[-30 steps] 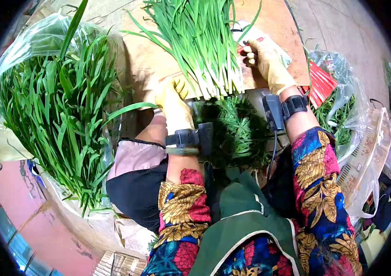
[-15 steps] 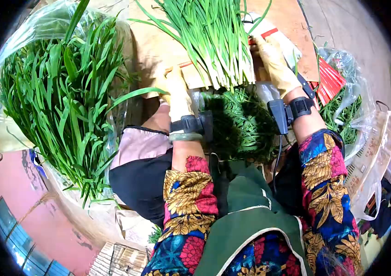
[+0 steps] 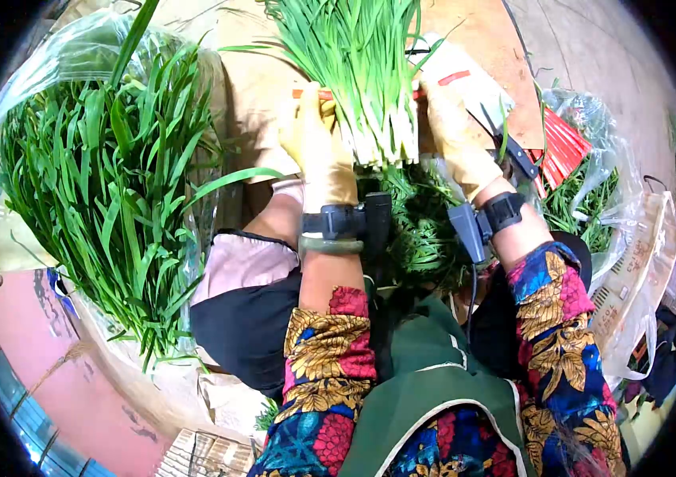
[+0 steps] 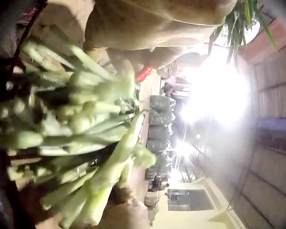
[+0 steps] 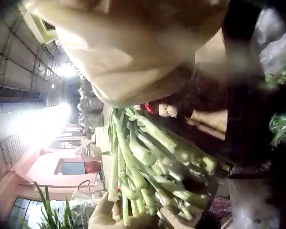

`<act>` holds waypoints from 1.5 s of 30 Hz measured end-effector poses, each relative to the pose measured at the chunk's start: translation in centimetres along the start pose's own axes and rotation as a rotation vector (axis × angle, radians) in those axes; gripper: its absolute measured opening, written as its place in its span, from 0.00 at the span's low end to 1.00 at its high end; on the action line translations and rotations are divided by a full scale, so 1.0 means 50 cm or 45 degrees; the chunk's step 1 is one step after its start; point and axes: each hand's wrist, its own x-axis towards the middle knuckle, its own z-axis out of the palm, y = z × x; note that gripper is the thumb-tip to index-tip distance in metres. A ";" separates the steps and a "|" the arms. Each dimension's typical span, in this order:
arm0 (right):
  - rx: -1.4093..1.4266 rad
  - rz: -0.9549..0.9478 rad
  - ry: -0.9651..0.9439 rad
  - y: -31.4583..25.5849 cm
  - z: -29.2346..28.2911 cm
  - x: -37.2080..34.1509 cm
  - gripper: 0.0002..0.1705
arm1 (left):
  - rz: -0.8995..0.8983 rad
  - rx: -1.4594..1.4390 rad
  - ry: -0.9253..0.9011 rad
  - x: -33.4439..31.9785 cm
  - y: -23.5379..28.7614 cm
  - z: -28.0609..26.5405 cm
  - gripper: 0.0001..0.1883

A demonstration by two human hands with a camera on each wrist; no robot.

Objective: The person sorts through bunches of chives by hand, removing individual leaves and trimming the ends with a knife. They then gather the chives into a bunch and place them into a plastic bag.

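Observation:
A bunch of long green stalks with white ends, like green garlic [image 3: 369,103], lies on a tan board [image 3: 469,24], its white ends toward me. My left hand [image 3: 315,143], in a yellow glove, is against the left side of the bunch and pinches a red strip [image 3: 304,94]. At the right side, my gloved right hand [image 3: 451,131] grips the strip's other side, its fingertips partly hidden by the stalks. The red shows beside the bunch on both sides. In the right wrist view the white ends [image 5: 152,162] bunch closely between the gloves.
A knife [image 3: 521,155] and a white sheet [image 3: 465,71] lie right of the bunch. Red strips [image 3: 562,147] are fanned at the board's right corner. A large bag of leafy greens [image 3: 99,183] stands left, a plastic bag [image 3: 616,191] right. Cut greens [image 3: 421,230] lie below the board.
Both hands have come in against the bunch from either side, and its white ends stand closer together. The red strip now shows at both sides. The knife has come into view beside the right hand.

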 end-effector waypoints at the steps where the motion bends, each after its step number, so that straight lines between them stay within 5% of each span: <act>1: -0.074 -0.066 -0.004 0.009 0.005 -0.002 0.20 | -0.015 0.056 0.109 0.004 -0.006 0.001 0.06; 2: 0.025 -0.163 -0.002 0.017 0.015 -0.012 0.23 | -0.032 0.111 0.216 0.008 -0.014 0.002 0.07; 5: -0.153 0.173 -0.217 0.001 -0.001 0.000 0.24 | -0.177 -0.094 0.052 0.014 -0.020 -0.012 0.13; 8: 0.221 0.544 -0.409 -0.060 0.006 -0.024 0.29 | -0.342 0.463 0.024 -0.001 0.017 0.008 0.17; 9: 0.400 0.488 -0.521 -0.071 0.009 -0.032 0.30 | -0.127 0.410 -0.210 0.010 -0.010 0.000 0.20; 10: 0.326 0.437 -0.618 -0.073 0.007 -0.031 0.30 | -0.263 0.488 -0.224 0.005 -0.003 0.009 0.24; 12: 0.173 0.344 -0.802 -0.070 -0.003 -0.032 0.30 | 0.038 1.026 -0.543 0.001 0.013 0.013 0.26; 14: -0.263 -0.017 -0.663 -0.036 0.021 -0.013 0.31 | -0.165 1.067 -0.412 0.024 -0.028 0.028 0.34; 16: -0.386 -0.249 -0.522 0.040 0.038 0.015 0.28 | 0.109 1.824 -0.176 -0.022 -0.012 0.102 0.38; 18: -0.382 -0.444 -0.475 0.071 0.028 0.004 0.24 | 0.322 1.813 -0.142 -0.023 -0.049 0.088 0.39; 21: -0.504 -0.397 -0.445 0.057 0.029 -0.005 0.24 | 0.684 1.947 -0.244 0.009 -0.107 0.038 0.35; 22: -0.565 -0.434 -0.385 0.053 0.034 -0.012 0.24 | 0.612 1.894 -0.239 0.010 -0.098 0.035 0.34; 26: -0.160 0.157 -0.650 -0.121 0.016 -0.108 0.24 | 0.422 1.699 -0.249 0.011 -0.062 0.025 0.32; 29: -0.111 0.229 -0.746 -0.075 0.026 -0.046 0.22 | 0.411 1.613 -0.252 0.015 -0.046 0.016 0.32; 30: -0.147 0.322 -0.702 -0.095 -0.005 -0.068 0.21 | 0.216 1.695 -0.298 0.013 -0.026 0.019 0.28; 32: 0.042 0.509 -0.640 -0.064 -0.001 -0.046 0.21 | 0.025 1.293 -0.270 0.021 -0.030 0.009 0.29; 35: 0.152 0.533 -0.761 0.004 -0.032 0.015 0.27 | -0.229 0.961 -0.293 0.010 -0.017 -0.003 0.29; 38: 0.200 0.776 -0.786 0.008 -0.067 0.018 0.33 | 0.071 0.980 -0.170 -0.037 -0.002 0.000 0.40; 39: 0.197 0.731 -0.334 -0.057 -0.018 -0.060 0.28 | 0.078 1.170 -0.051 -0.048 0.007 -0.001 0.44; 41: -0.146 0.594 -0.614 -0.044 -0.088 -0.023 0.28 | -0.012 1.408 0.123 -0.079 0.038 0.017 0.53; 43: -0.385 0.442 -0.729 -0.032 -0.152 -0.005 0.28 | -0.048 1.261 0.016 -0.131 0.104 0.047 0.47; 45: -0.692 0.208 -0.719 0.013 -0.213 0.056 0.20 | 0.574 0.877 -0.085 -0.160 0.096 0.062 0.36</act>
